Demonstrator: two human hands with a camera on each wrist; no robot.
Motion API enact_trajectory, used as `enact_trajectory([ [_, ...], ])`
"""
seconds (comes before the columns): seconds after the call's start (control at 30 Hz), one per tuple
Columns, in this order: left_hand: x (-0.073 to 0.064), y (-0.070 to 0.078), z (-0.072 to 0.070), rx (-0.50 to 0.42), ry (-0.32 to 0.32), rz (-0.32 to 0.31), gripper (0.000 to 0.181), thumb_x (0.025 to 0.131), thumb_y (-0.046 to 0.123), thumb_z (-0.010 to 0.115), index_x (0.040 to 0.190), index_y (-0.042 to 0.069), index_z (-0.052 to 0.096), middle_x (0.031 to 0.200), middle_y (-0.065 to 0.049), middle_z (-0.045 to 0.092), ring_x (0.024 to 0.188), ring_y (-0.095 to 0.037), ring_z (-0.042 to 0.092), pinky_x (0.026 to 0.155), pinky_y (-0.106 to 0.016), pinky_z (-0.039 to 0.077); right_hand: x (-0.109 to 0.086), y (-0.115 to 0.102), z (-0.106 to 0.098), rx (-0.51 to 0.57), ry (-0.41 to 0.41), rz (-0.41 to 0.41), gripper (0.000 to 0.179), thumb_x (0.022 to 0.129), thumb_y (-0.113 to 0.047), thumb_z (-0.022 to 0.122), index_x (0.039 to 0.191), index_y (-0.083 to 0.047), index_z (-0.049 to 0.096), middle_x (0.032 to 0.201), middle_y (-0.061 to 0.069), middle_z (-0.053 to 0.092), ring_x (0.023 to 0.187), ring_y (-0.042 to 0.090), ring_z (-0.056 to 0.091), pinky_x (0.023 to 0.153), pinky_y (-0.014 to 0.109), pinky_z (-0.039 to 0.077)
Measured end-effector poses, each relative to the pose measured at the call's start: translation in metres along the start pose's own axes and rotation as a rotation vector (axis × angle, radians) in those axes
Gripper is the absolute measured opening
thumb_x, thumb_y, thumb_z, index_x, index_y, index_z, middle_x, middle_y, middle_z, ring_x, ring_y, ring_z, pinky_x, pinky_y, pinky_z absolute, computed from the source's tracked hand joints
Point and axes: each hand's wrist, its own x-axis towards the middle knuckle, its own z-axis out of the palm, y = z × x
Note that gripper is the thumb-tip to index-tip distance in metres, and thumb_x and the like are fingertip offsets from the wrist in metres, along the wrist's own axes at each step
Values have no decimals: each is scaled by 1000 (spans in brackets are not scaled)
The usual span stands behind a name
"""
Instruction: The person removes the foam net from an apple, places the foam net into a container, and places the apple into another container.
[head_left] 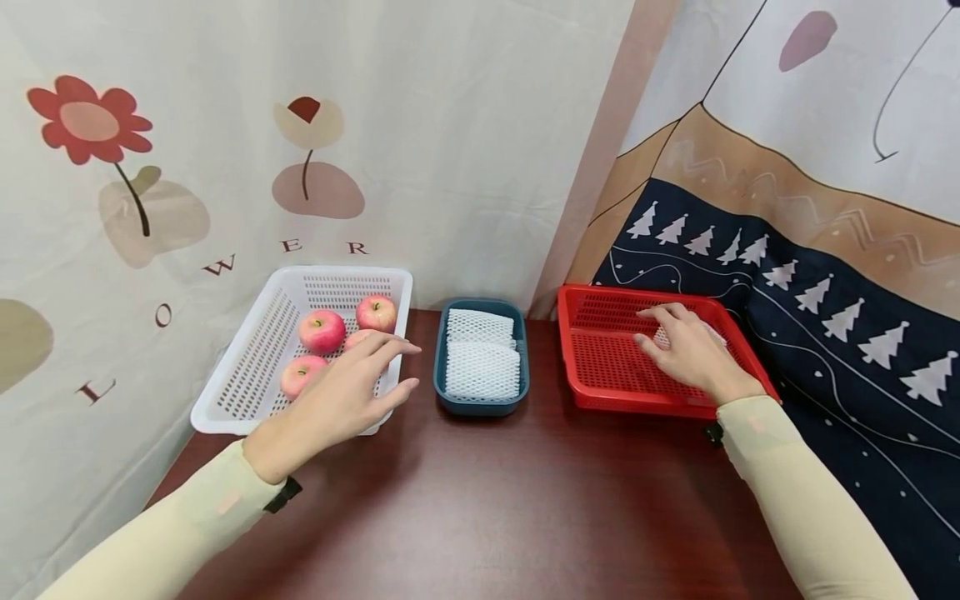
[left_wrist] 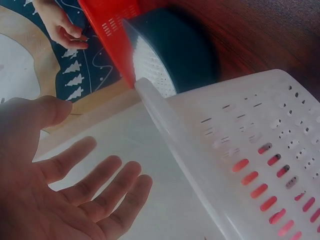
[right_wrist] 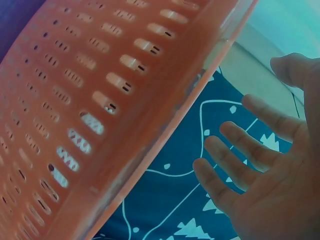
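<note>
My left hand (head_left: 341,392) hovers over the near right side of a white basket (head_left: 225,410), its fingers spread and nothing in its grasp. Several pink-red apples (head_left: 322,331) lie in that basket, one partly hidden behind the hand. Over the red basket (head_left: 611,395) is my right hand (head_left: 690,354), fingers loosely extended and holding nothing. Beneath it, a white netted item (head_left: 661,338) shows in the red basket, mostly covered by the hand; white netting also appears through the slots in the right wrist view. Both palms look bare in the wrist views.
Between the baskets stands a dark blue container (head_left: 480,408) holding white foam net sleeves (head_left: 482,371). All three stand on a dark red-brown table (head_left: 495,500). Printed curtains (head_left: 465,150) rise behind, and a navy tree-patterned cloth (head_left: 840,375) hangs along the right.
</note>
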Motion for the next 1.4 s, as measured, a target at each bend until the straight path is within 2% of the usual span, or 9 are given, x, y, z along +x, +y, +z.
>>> enact_trajectory([
  [0.2, -2, 4, 2, -17, -11, 3, 44, 106, 28, 86, 147, 15, 76, 145, -12, 74, 130, -28, 69, 95, -50, 69, 1, 4, -2, 2, -15, 17, 63, 116, -43, 67, 169, -12, 55, 179, 32, 41, 160, 61, 42, 126, 90, 38],
  [0.37, -2, 8, 5, -14, -18, 7, 48, 104, 30, 88, 148, 15, 75, 148, -12, 74, 133, -30, 72, 96, -50, 71, 5, 7, -5, 1, -33, 41, 63, 116, -43, 66, 170, -12, 54, 180, 34, 38, 162, 63, 39, 124, 94, 35],
  [0.57, 1, 15, 11, -13, -13, 39, 52, 102, 32, 91, 148, 14, 75, 148, -10, 75, 135, -32, 74, 111, -54, 68, 9, 13, -9, -4, -57, 61, 63, 116, -42, 66, 170, -12, 53, 181, 35, 35, 162, 65, 37, 123, 96, 34],
  [0.7, 4, 20, 15, -13, -2, 54, 51, 102, 31, 91, 147, 13, 76, 147, -11, 75, 133, -31, 75, 113, -53, 67, 10, 17, -12, -8, -53, 57, 62, 116, -42, 65, 170, -12, 53, 179, 35, 36, 161, 65, 37, 124, 95, 35],
  [0.93, 8, 28, 22, -17, -3, 63, 50, 103, 34, 90, 148, 16, 76, 147, -9, 75, 131, -27, 76, 104, -47, 71, 16, 27, -17, -26, -57, 47, 64, 114, -38, 67, 169, -8, 54, 176, 38, 38, 156, 66, 42, 124, 93, 37],
  [1.1, 12, 33, 27, -34, 5, 81, 50, 103, 31, 90, 148, 15, 76, 147, -10, 75, 129, -27, 76, 104, -46, 70, 19, 33, -20, -26, -91, 73, 65, 114, -38, 66, 170, -7, 51, 177, 39, 36, 156, 66, 41, 125, 92, 36],
  [1.23, 15, 36, 31, -44, 3, 79, 51, 103, 32, 89, 149, 15, 75, 148, -10, 75, 123, -25, 75, 100, -43, 70, 22, 38, -21, -18, -111, 91, 66, 114, -36, 66, 170, -6, 50, 176, 40, 35, 156, 65, 40, 126, 92, 36],
  [1.33, 18, 39, 35, -46, -1, 81, 52, 104, 33, 88, 150, 16, 74, 149, -9, 74, 111, -21, 74, 93, -40, 69, 24, 41, -22, -19, -116, 97, 66, 113, -33, 66, 169, -4, 50, 175, 41, 36, 156, 64, 39, 126, 92, 35],
  [1.4, 19, 41, 37, -53, -1, 88, 51, 104, 34, 88, 150, 16, 74, 149, -9, 74, 110, -20, 74, 93, -40, 69, 25, 43, -22, -22, -120, 95, 65, 113, -31, 66, 169, -3, 50, 174, 42, 36, 157, 64, 39, 127, 91, 35],
])
